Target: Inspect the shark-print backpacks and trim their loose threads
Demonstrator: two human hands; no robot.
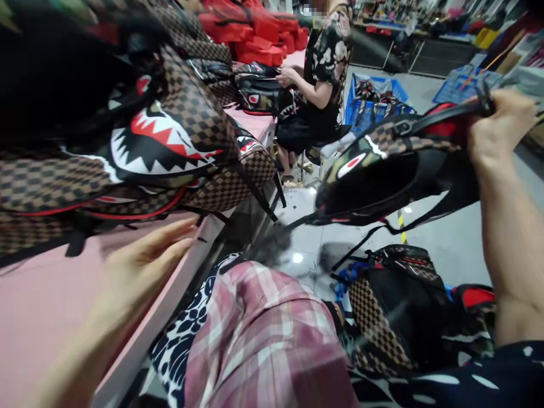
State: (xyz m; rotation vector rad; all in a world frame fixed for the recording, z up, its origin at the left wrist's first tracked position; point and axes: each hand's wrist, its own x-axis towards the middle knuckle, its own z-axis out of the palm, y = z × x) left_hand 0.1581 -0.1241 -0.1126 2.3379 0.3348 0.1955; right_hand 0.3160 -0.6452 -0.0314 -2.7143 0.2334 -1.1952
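Observation:
My right hand (497,127) is closed around the top of a dark backpack (378,181) with brown checks, a camouflage patch and a shark eye. The backpack hangs tilted in the air above the floor, its straps dangling. Near the pink table's edge is my left hand (148,255), its fingers stretched out and nothing in them. Beyond those fingers lie several checkered backpacks with a shark-mouth print (165,141), piled on the pink tabletop (51,317).
More backpacks (391,317) sit low at my right side. Across the aisle a seated person (327,68) handles another backpack (259,93). Red bags (259,34) are heaped at the back. A blue crate (399,90) with bags stands on the floor.

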